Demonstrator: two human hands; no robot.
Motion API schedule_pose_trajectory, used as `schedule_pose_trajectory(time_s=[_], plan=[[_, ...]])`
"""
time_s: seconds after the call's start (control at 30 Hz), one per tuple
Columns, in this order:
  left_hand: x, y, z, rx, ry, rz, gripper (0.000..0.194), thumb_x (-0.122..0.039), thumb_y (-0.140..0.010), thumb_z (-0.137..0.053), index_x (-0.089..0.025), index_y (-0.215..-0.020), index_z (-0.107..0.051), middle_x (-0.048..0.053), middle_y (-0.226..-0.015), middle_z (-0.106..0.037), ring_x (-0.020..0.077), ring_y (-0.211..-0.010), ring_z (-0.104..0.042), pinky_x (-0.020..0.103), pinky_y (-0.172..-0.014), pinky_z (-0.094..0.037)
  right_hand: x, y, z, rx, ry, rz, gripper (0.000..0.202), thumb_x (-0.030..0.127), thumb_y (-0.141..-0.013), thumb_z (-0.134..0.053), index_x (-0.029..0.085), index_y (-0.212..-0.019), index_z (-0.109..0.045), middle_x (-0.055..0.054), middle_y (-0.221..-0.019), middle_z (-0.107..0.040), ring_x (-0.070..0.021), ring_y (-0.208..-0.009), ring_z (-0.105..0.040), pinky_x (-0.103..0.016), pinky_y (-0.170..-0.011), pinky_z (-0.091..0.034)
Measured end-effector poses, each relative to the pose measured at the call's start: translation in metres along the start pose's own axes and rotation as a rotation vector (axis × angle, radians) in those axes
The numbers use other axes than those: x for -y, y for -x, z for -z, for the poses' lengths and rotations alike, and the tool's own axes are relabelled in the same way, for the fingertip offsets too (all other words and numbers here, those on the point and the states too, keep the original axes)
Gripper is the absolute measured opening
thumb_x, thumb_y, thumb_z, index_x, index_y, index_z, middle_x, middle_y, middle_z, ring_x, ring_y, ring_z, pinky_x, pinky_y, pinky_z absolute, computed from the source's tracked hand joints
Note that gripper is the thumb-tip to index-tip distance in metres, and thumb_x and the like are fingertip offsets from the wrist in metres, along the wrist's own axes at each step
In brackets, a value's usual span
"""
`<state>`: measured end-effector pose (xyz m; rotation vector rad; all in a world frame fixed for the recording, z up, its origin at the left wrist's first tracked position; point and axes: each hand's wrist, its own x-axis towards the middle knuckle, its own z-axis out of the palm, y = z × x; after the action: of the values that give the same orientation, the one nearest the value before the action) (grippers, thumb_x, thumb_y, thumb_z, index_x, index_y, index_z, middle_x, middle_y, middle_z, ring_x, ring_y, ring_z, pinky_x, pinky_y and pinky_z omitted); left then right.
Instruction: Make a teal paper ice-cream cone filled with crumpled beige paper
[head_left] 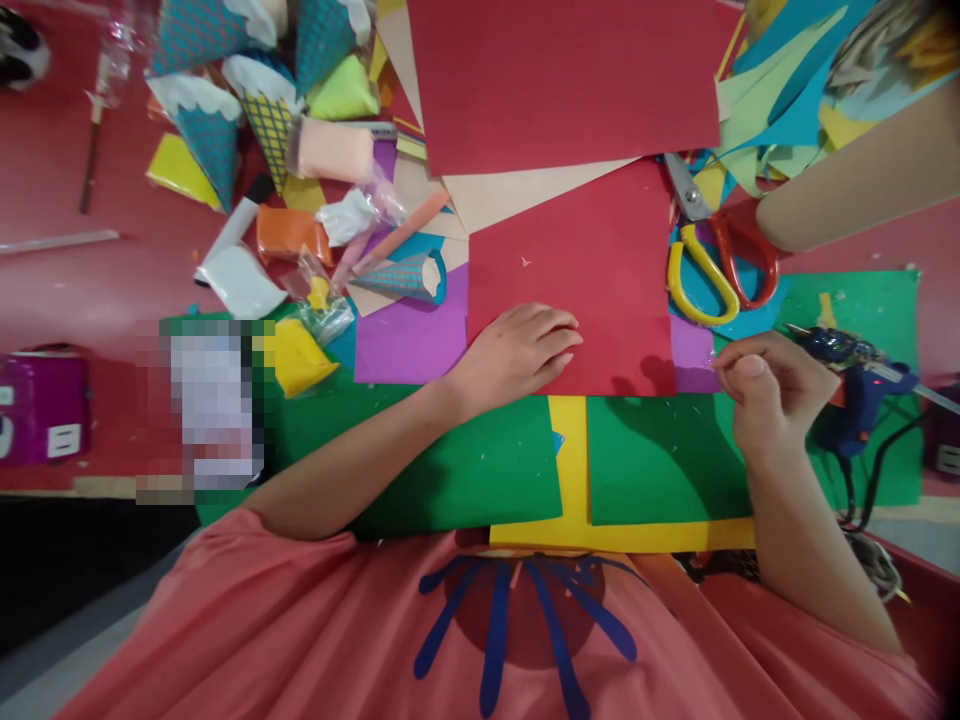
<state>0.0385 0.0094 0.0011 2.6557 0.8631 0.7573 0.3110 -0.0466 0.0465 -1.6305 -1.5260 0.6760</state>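
My left hand lies palm down on a red sheet, fingers spread a little and nothing in it. To the right, my right hand is raised, thumb and index finger pinched together; whatever they hold, if anything, is too small to name. Just beyond it are scissors with one yellow and one red handle. A blue glue gun rests at its right on green sheet. A small patterned cone lies beyond my left hand, on purple and blue paper.
Several patterned cones and clay packets fill the far left. Green sheets lie near my body. A cardboard-coloured tube reaches in from the right. A blurred-out rectangle and a purple box sit left.
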Motion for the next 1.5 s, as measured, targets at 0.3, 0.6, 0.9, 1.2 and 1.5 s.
schedule_pose_trajectory(time_s=[0.3, 0.6, 0.9, 1.2, 1.5], plan=[[-0.001, 0.002, -0.001, 0.056, 0.051, 0.061, 0.027, -0.026, -0.102, -0.044, -0.015, -0.114, -0.065, 0.010, -0.116, -0.071, 0.0203, -0.110, -0.066, 0.037, -0.099, -0.052, 0.009, -0.013, -0.003, 0.222, 0.158, -0.225, 0.031, 0.046, -0.085, -0.064, 0.021, -0.103, -0.068, -0.001, -0.075, -0.069, -0.0142, -0.055, -0.064, -0.025, -0.048, -0.046], [-0.009, 0.001, 0.011, 0.067, 0.075, 0.039, 0.031, -0.031, -0.103, -0.040, -0.017, -0.110, -0.066, 0.009, -0.114, -0.072, 0.0188, -0.107, -0.067, 0.032, -0.094, -0.051, 0.019, -0.023, -0.022, 0.290, -0.471, -0.641, 0.053, 0.034, -0.066, -0.081, 0.022, -0.112, -0.056, 0.013, -0.049, -0.052, -0.0073, -0.028, -0.037, -0.021, -0.028, -0.024], [-0.057, 0.012, 0.010, 0.412, 0.737, -0.021, 0.038, -0.044, -0.100, -0.048, -0.017, -0.123, -0.062, 0.011, -0.108, -0.076, 0.0169, -0.093, -0.075, 0.023, -0.069, -0.056, 0.026, 0.014, -0.032, -0.176, -0.415, -0.242, 0.017, 0.021, -0.076, -0.069, 0.028, -0.088, -0.059, 0.009, -0.053, -0.049, -0.0096, -0.044, -0.043, -0.023, -0.046, -0.035], [-0.048, 0.008, -0.009, -0.085, 1.285, 0.865, 0.050, -0.067, -0.091, -0.049, -0.023, -0.106, -0.068, 0.008, -0.113, -0.074, 0.0250, -0.116, -0.069, 0.040, -0.086, -0.064, 0.020, 0.049, -0.021, 0.072, -0.235, -0.159, 0.010, 0.030, -0.084, -0.068, 0.029, -0.092, -0.062, 0.005, -0.064, -0.061, -0.0138, -0.054, -0.058, -0.026, -0.053, -0.047], [-0.028, 0.006, 0.014, -0.240, 1.097, 0.922, 0.035, -0.046, -0.083, -0.065, -0.022, -0.108, -0.069, 0.005, -0.100, -0.075, 0.0257, -0.110, -0.069, 0.044, -0.101, -0.057, -0.037, 0.031, 0.043, -0.378, 0.463, -0.017, 0.014, 0.031, -0.085, -0.058, 0.021, -0.082, -0.067, -0.010, -0.077, -0.070, -0.0252, -0.066, -0.065, -0.040, -0.063, -0.051]])
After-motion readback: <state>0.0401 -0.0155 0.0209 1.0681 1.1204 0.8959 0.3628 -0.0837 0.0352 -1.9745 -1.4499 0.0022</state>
